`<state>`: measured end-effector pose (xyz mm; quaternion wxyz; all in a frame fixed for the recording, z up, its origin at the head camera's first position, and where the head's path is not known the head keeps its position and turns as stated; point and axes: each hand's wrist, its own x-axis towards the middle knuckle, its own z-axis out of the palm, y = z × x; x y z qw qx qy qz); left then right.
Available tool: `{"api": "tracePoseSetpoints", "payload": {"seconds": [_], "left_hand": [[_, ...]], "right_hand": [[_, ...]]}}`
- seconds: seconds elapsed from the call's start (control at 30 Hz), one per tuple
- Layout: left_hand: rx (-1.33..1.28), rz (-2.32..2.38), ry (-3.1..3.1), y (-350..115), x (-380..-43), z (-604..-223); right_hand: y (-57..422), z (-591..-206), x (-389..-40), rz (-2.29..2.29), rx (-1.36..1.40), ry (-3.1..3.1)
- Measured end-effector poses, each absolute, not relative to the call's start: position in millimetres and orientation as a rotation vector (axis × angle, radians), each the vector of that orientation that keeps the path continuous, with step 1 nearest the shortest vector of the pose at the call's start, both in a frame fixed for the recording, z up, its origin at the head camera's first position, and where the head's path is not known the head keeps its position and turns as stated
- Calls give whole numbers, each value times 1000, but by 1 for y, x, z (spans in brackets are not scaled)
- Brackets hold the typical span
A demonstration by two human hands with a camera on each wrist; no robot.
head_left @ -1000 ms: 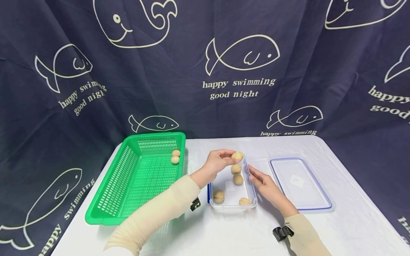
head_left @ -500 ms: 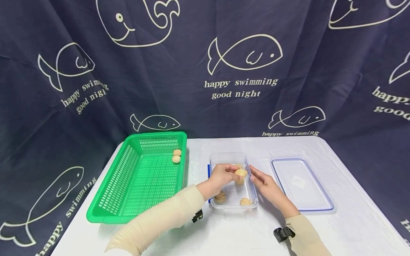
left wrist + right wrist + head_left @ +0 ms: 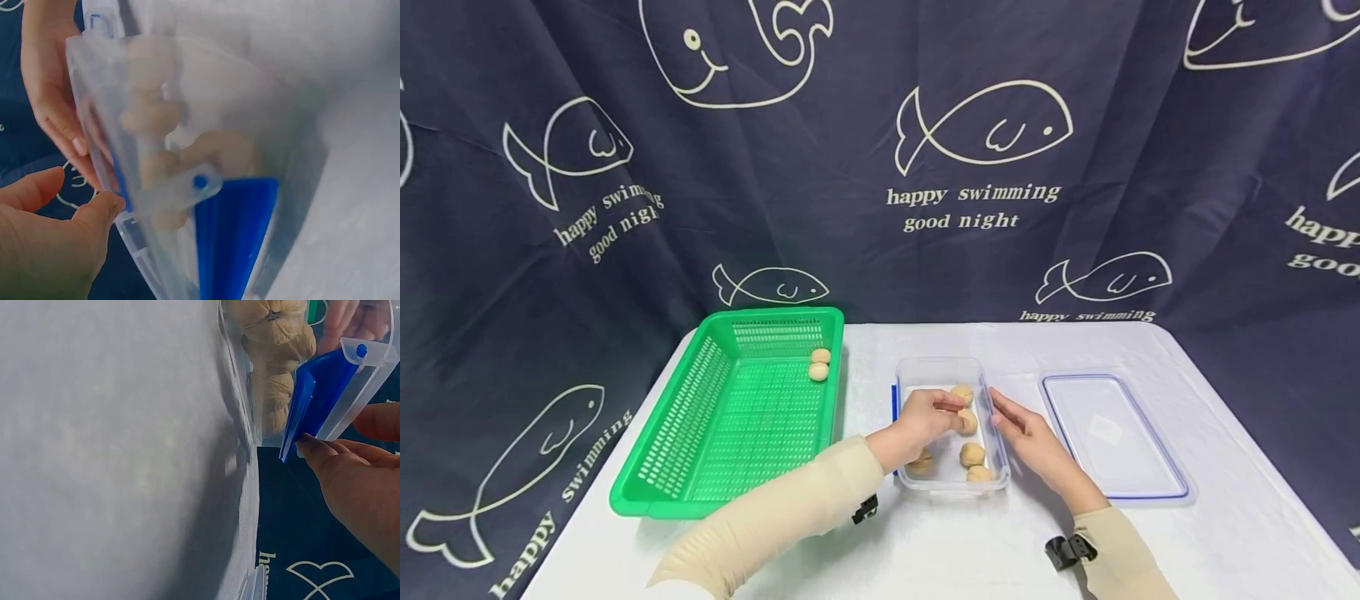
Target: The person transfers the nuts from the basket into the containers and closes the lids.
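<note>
In the head view my left hand reaches down into a clear plastic box; its fingertips overlap a walnut, but the left wrist view shows thumb and finger apart, nothing between them. Other walnuts lie in the box: one behind, two in front, including a walnut, and one partly covered by the hand at front left. My right hand rests along the box's right wall with fairly straight fingers. Up close in the right wrist view, its fingertips touch a blue clasp flap.
Left of the box stands a green basket with two walnuts by its right wall. To the right lies the clear lid with a blue seal. A white cloth covers the table; a dark fish-print curtain hangs behind.
My left hand has carried a walnut from the back of the box toward the front and let it go near the front right. The right hand stays on the wall. The head view has turned slightly left.
</note>
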<state>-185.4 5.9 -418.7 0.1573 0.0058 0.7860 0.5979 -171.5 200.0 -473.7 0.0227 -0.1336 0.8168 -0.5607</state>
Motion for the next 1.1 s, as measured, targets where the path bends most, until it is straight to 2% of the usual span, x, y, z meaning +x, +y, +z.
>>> {"api": "tracePoseSetpoints", "payload": {"seconds": [0.57, 1.1], "left_hand": [[111, 1919, 2205, -23, -206, -382], [193, 2341, 2086, -101, -236, -340]], "right_hand": [[202, -472, -169, -1753, -406, 2527], [200, -474, -171, -1761, -418, 2510]]}}
